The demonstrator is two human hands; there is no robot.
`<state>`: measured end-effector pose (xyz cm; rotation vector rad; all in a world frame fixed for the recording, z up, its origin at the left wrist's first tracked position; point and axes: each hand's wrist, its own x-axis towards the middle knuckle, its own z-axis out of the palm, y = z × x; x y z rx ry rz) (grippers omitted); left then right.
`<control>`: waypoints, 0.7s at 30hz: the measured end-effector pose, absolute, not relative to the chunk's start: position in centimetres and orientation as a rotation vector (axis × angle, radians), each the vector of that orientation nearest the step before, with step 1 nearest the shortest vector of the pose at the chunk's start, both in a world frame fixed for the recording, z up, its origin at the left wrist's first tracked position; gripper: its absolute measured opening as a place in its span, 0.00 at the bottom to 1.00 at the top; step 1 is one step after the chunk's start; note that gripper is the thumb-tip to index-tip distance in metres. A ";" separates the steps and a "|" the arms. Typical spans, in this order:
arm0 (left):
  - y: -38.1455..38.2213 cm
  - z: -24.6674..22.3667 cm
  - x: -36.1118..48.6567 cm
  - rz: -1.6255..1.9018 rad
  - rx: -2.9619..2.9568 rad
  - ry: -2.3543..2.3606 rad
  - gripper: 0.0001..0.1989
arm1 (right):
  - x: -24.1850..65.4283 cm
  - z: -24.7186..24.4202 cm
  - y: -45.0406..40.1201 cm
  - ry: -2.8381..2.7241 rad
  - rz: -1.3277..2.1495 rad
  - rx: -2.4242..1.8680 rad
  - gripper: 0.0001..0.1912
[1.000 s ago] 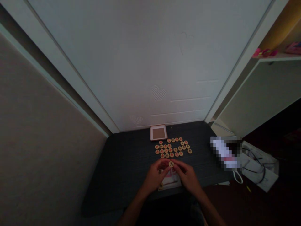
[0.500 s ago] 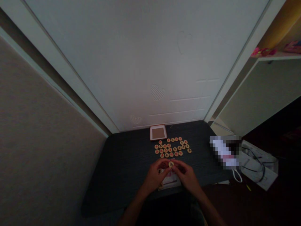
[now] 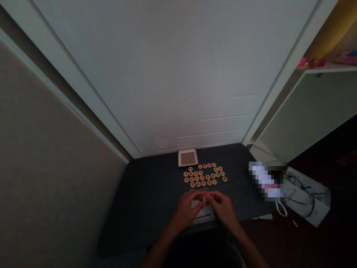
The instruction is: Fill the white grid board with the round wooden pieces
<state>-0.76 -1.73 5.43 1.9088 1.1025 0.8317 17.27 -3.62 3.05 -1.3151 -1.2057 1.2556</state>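
Both of my hands meet just above the near side of the dark table. My left hand (image 3: 184,208) and my right hand (image 3: 224,209) pinch one round Chinese chess piece (image 3: 204,199) between their fingertips, which cover most of it. Beneath them lies a pale, flat box or printed sheet (image 3: 205,220), partly hidden by the fingers. Beyond the hands, several round wooden pieces (image 3: 203,183) with red or black characters lie face up in loose rows.
A shallow open box (image 3: 187,166) with a brown inside stands behind the pieces, near the white panel (image 3: 156,74). The dark table (image 3: 147,193) has rounded corners. To the right are a blurred-out item (image 3: 266,182), a white strap (image 3: 282,209) and a white box with cables (image 3: 315,208).
The piece showed its face upward between the fingers before; now it is turned and mostly covered by the fingertips. The hands have hardly shifted, and the laid-out pieces are unchanged.
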 end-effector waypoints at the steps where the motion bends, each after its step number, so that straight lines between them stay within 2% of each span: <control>1: -1.7 5.4 -0.7 0.840 1.903 1.108 0.09 | 17.3 3.0 -3.6 -1.216 1.247 -1.322 0.23; 14: -1.6 5.2 -0.8 0.855 1.895 1.095 0.10 | 17.3 2.7 -3.6 -1.203 1.359 -1.218 0.20; 21: -0.8 4.3 -2.5 0.956 1.965 1.204 0.11 | 18.3 2.5 -3.1 -1.122 1.308 -1.251 0.20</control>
